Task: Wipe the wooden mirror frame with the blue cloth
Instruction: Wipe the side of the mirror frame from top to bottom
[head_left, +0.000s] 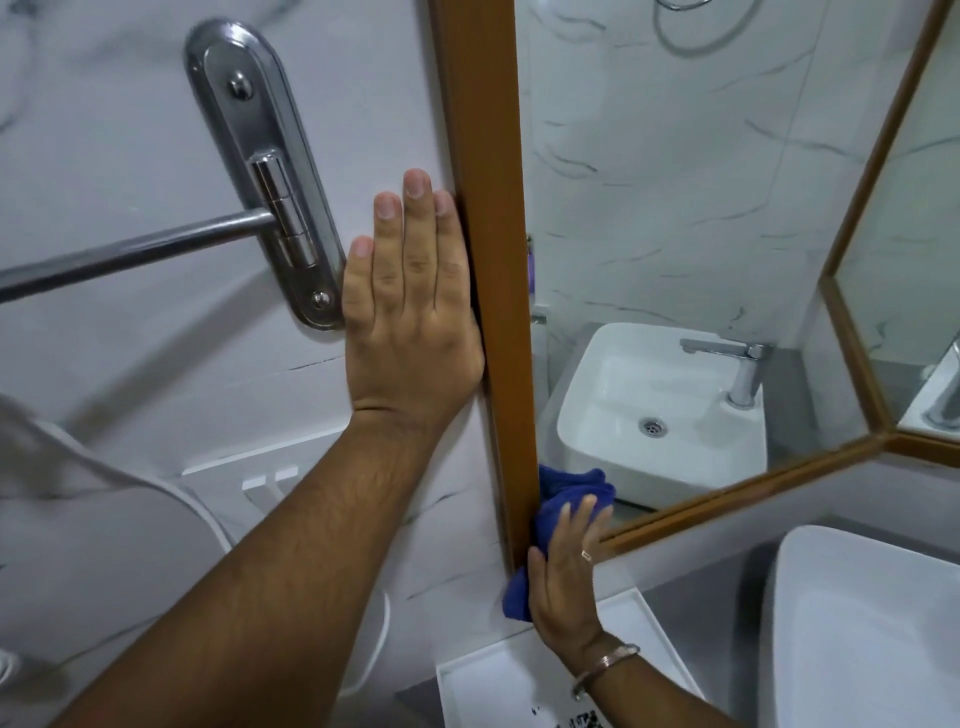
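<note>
The wooden mirror frame runs down the middle of the view, and its bottom rail slants up to the right. My left hand lies flat on the marble wall, fingers together, its edge against the frame's outer side. My right hand presses the blue cloth against the frame's lower left corner. The cloth bunches above my fingers onto the glass, and part of it hangs below my palm.
A chrome towel-bar mount with its bar sits on the wall left of my left hand. A white basin is at the lower right, a white tray beneath my right wrist. The mirror glass reflects the basin and tap.
</note>
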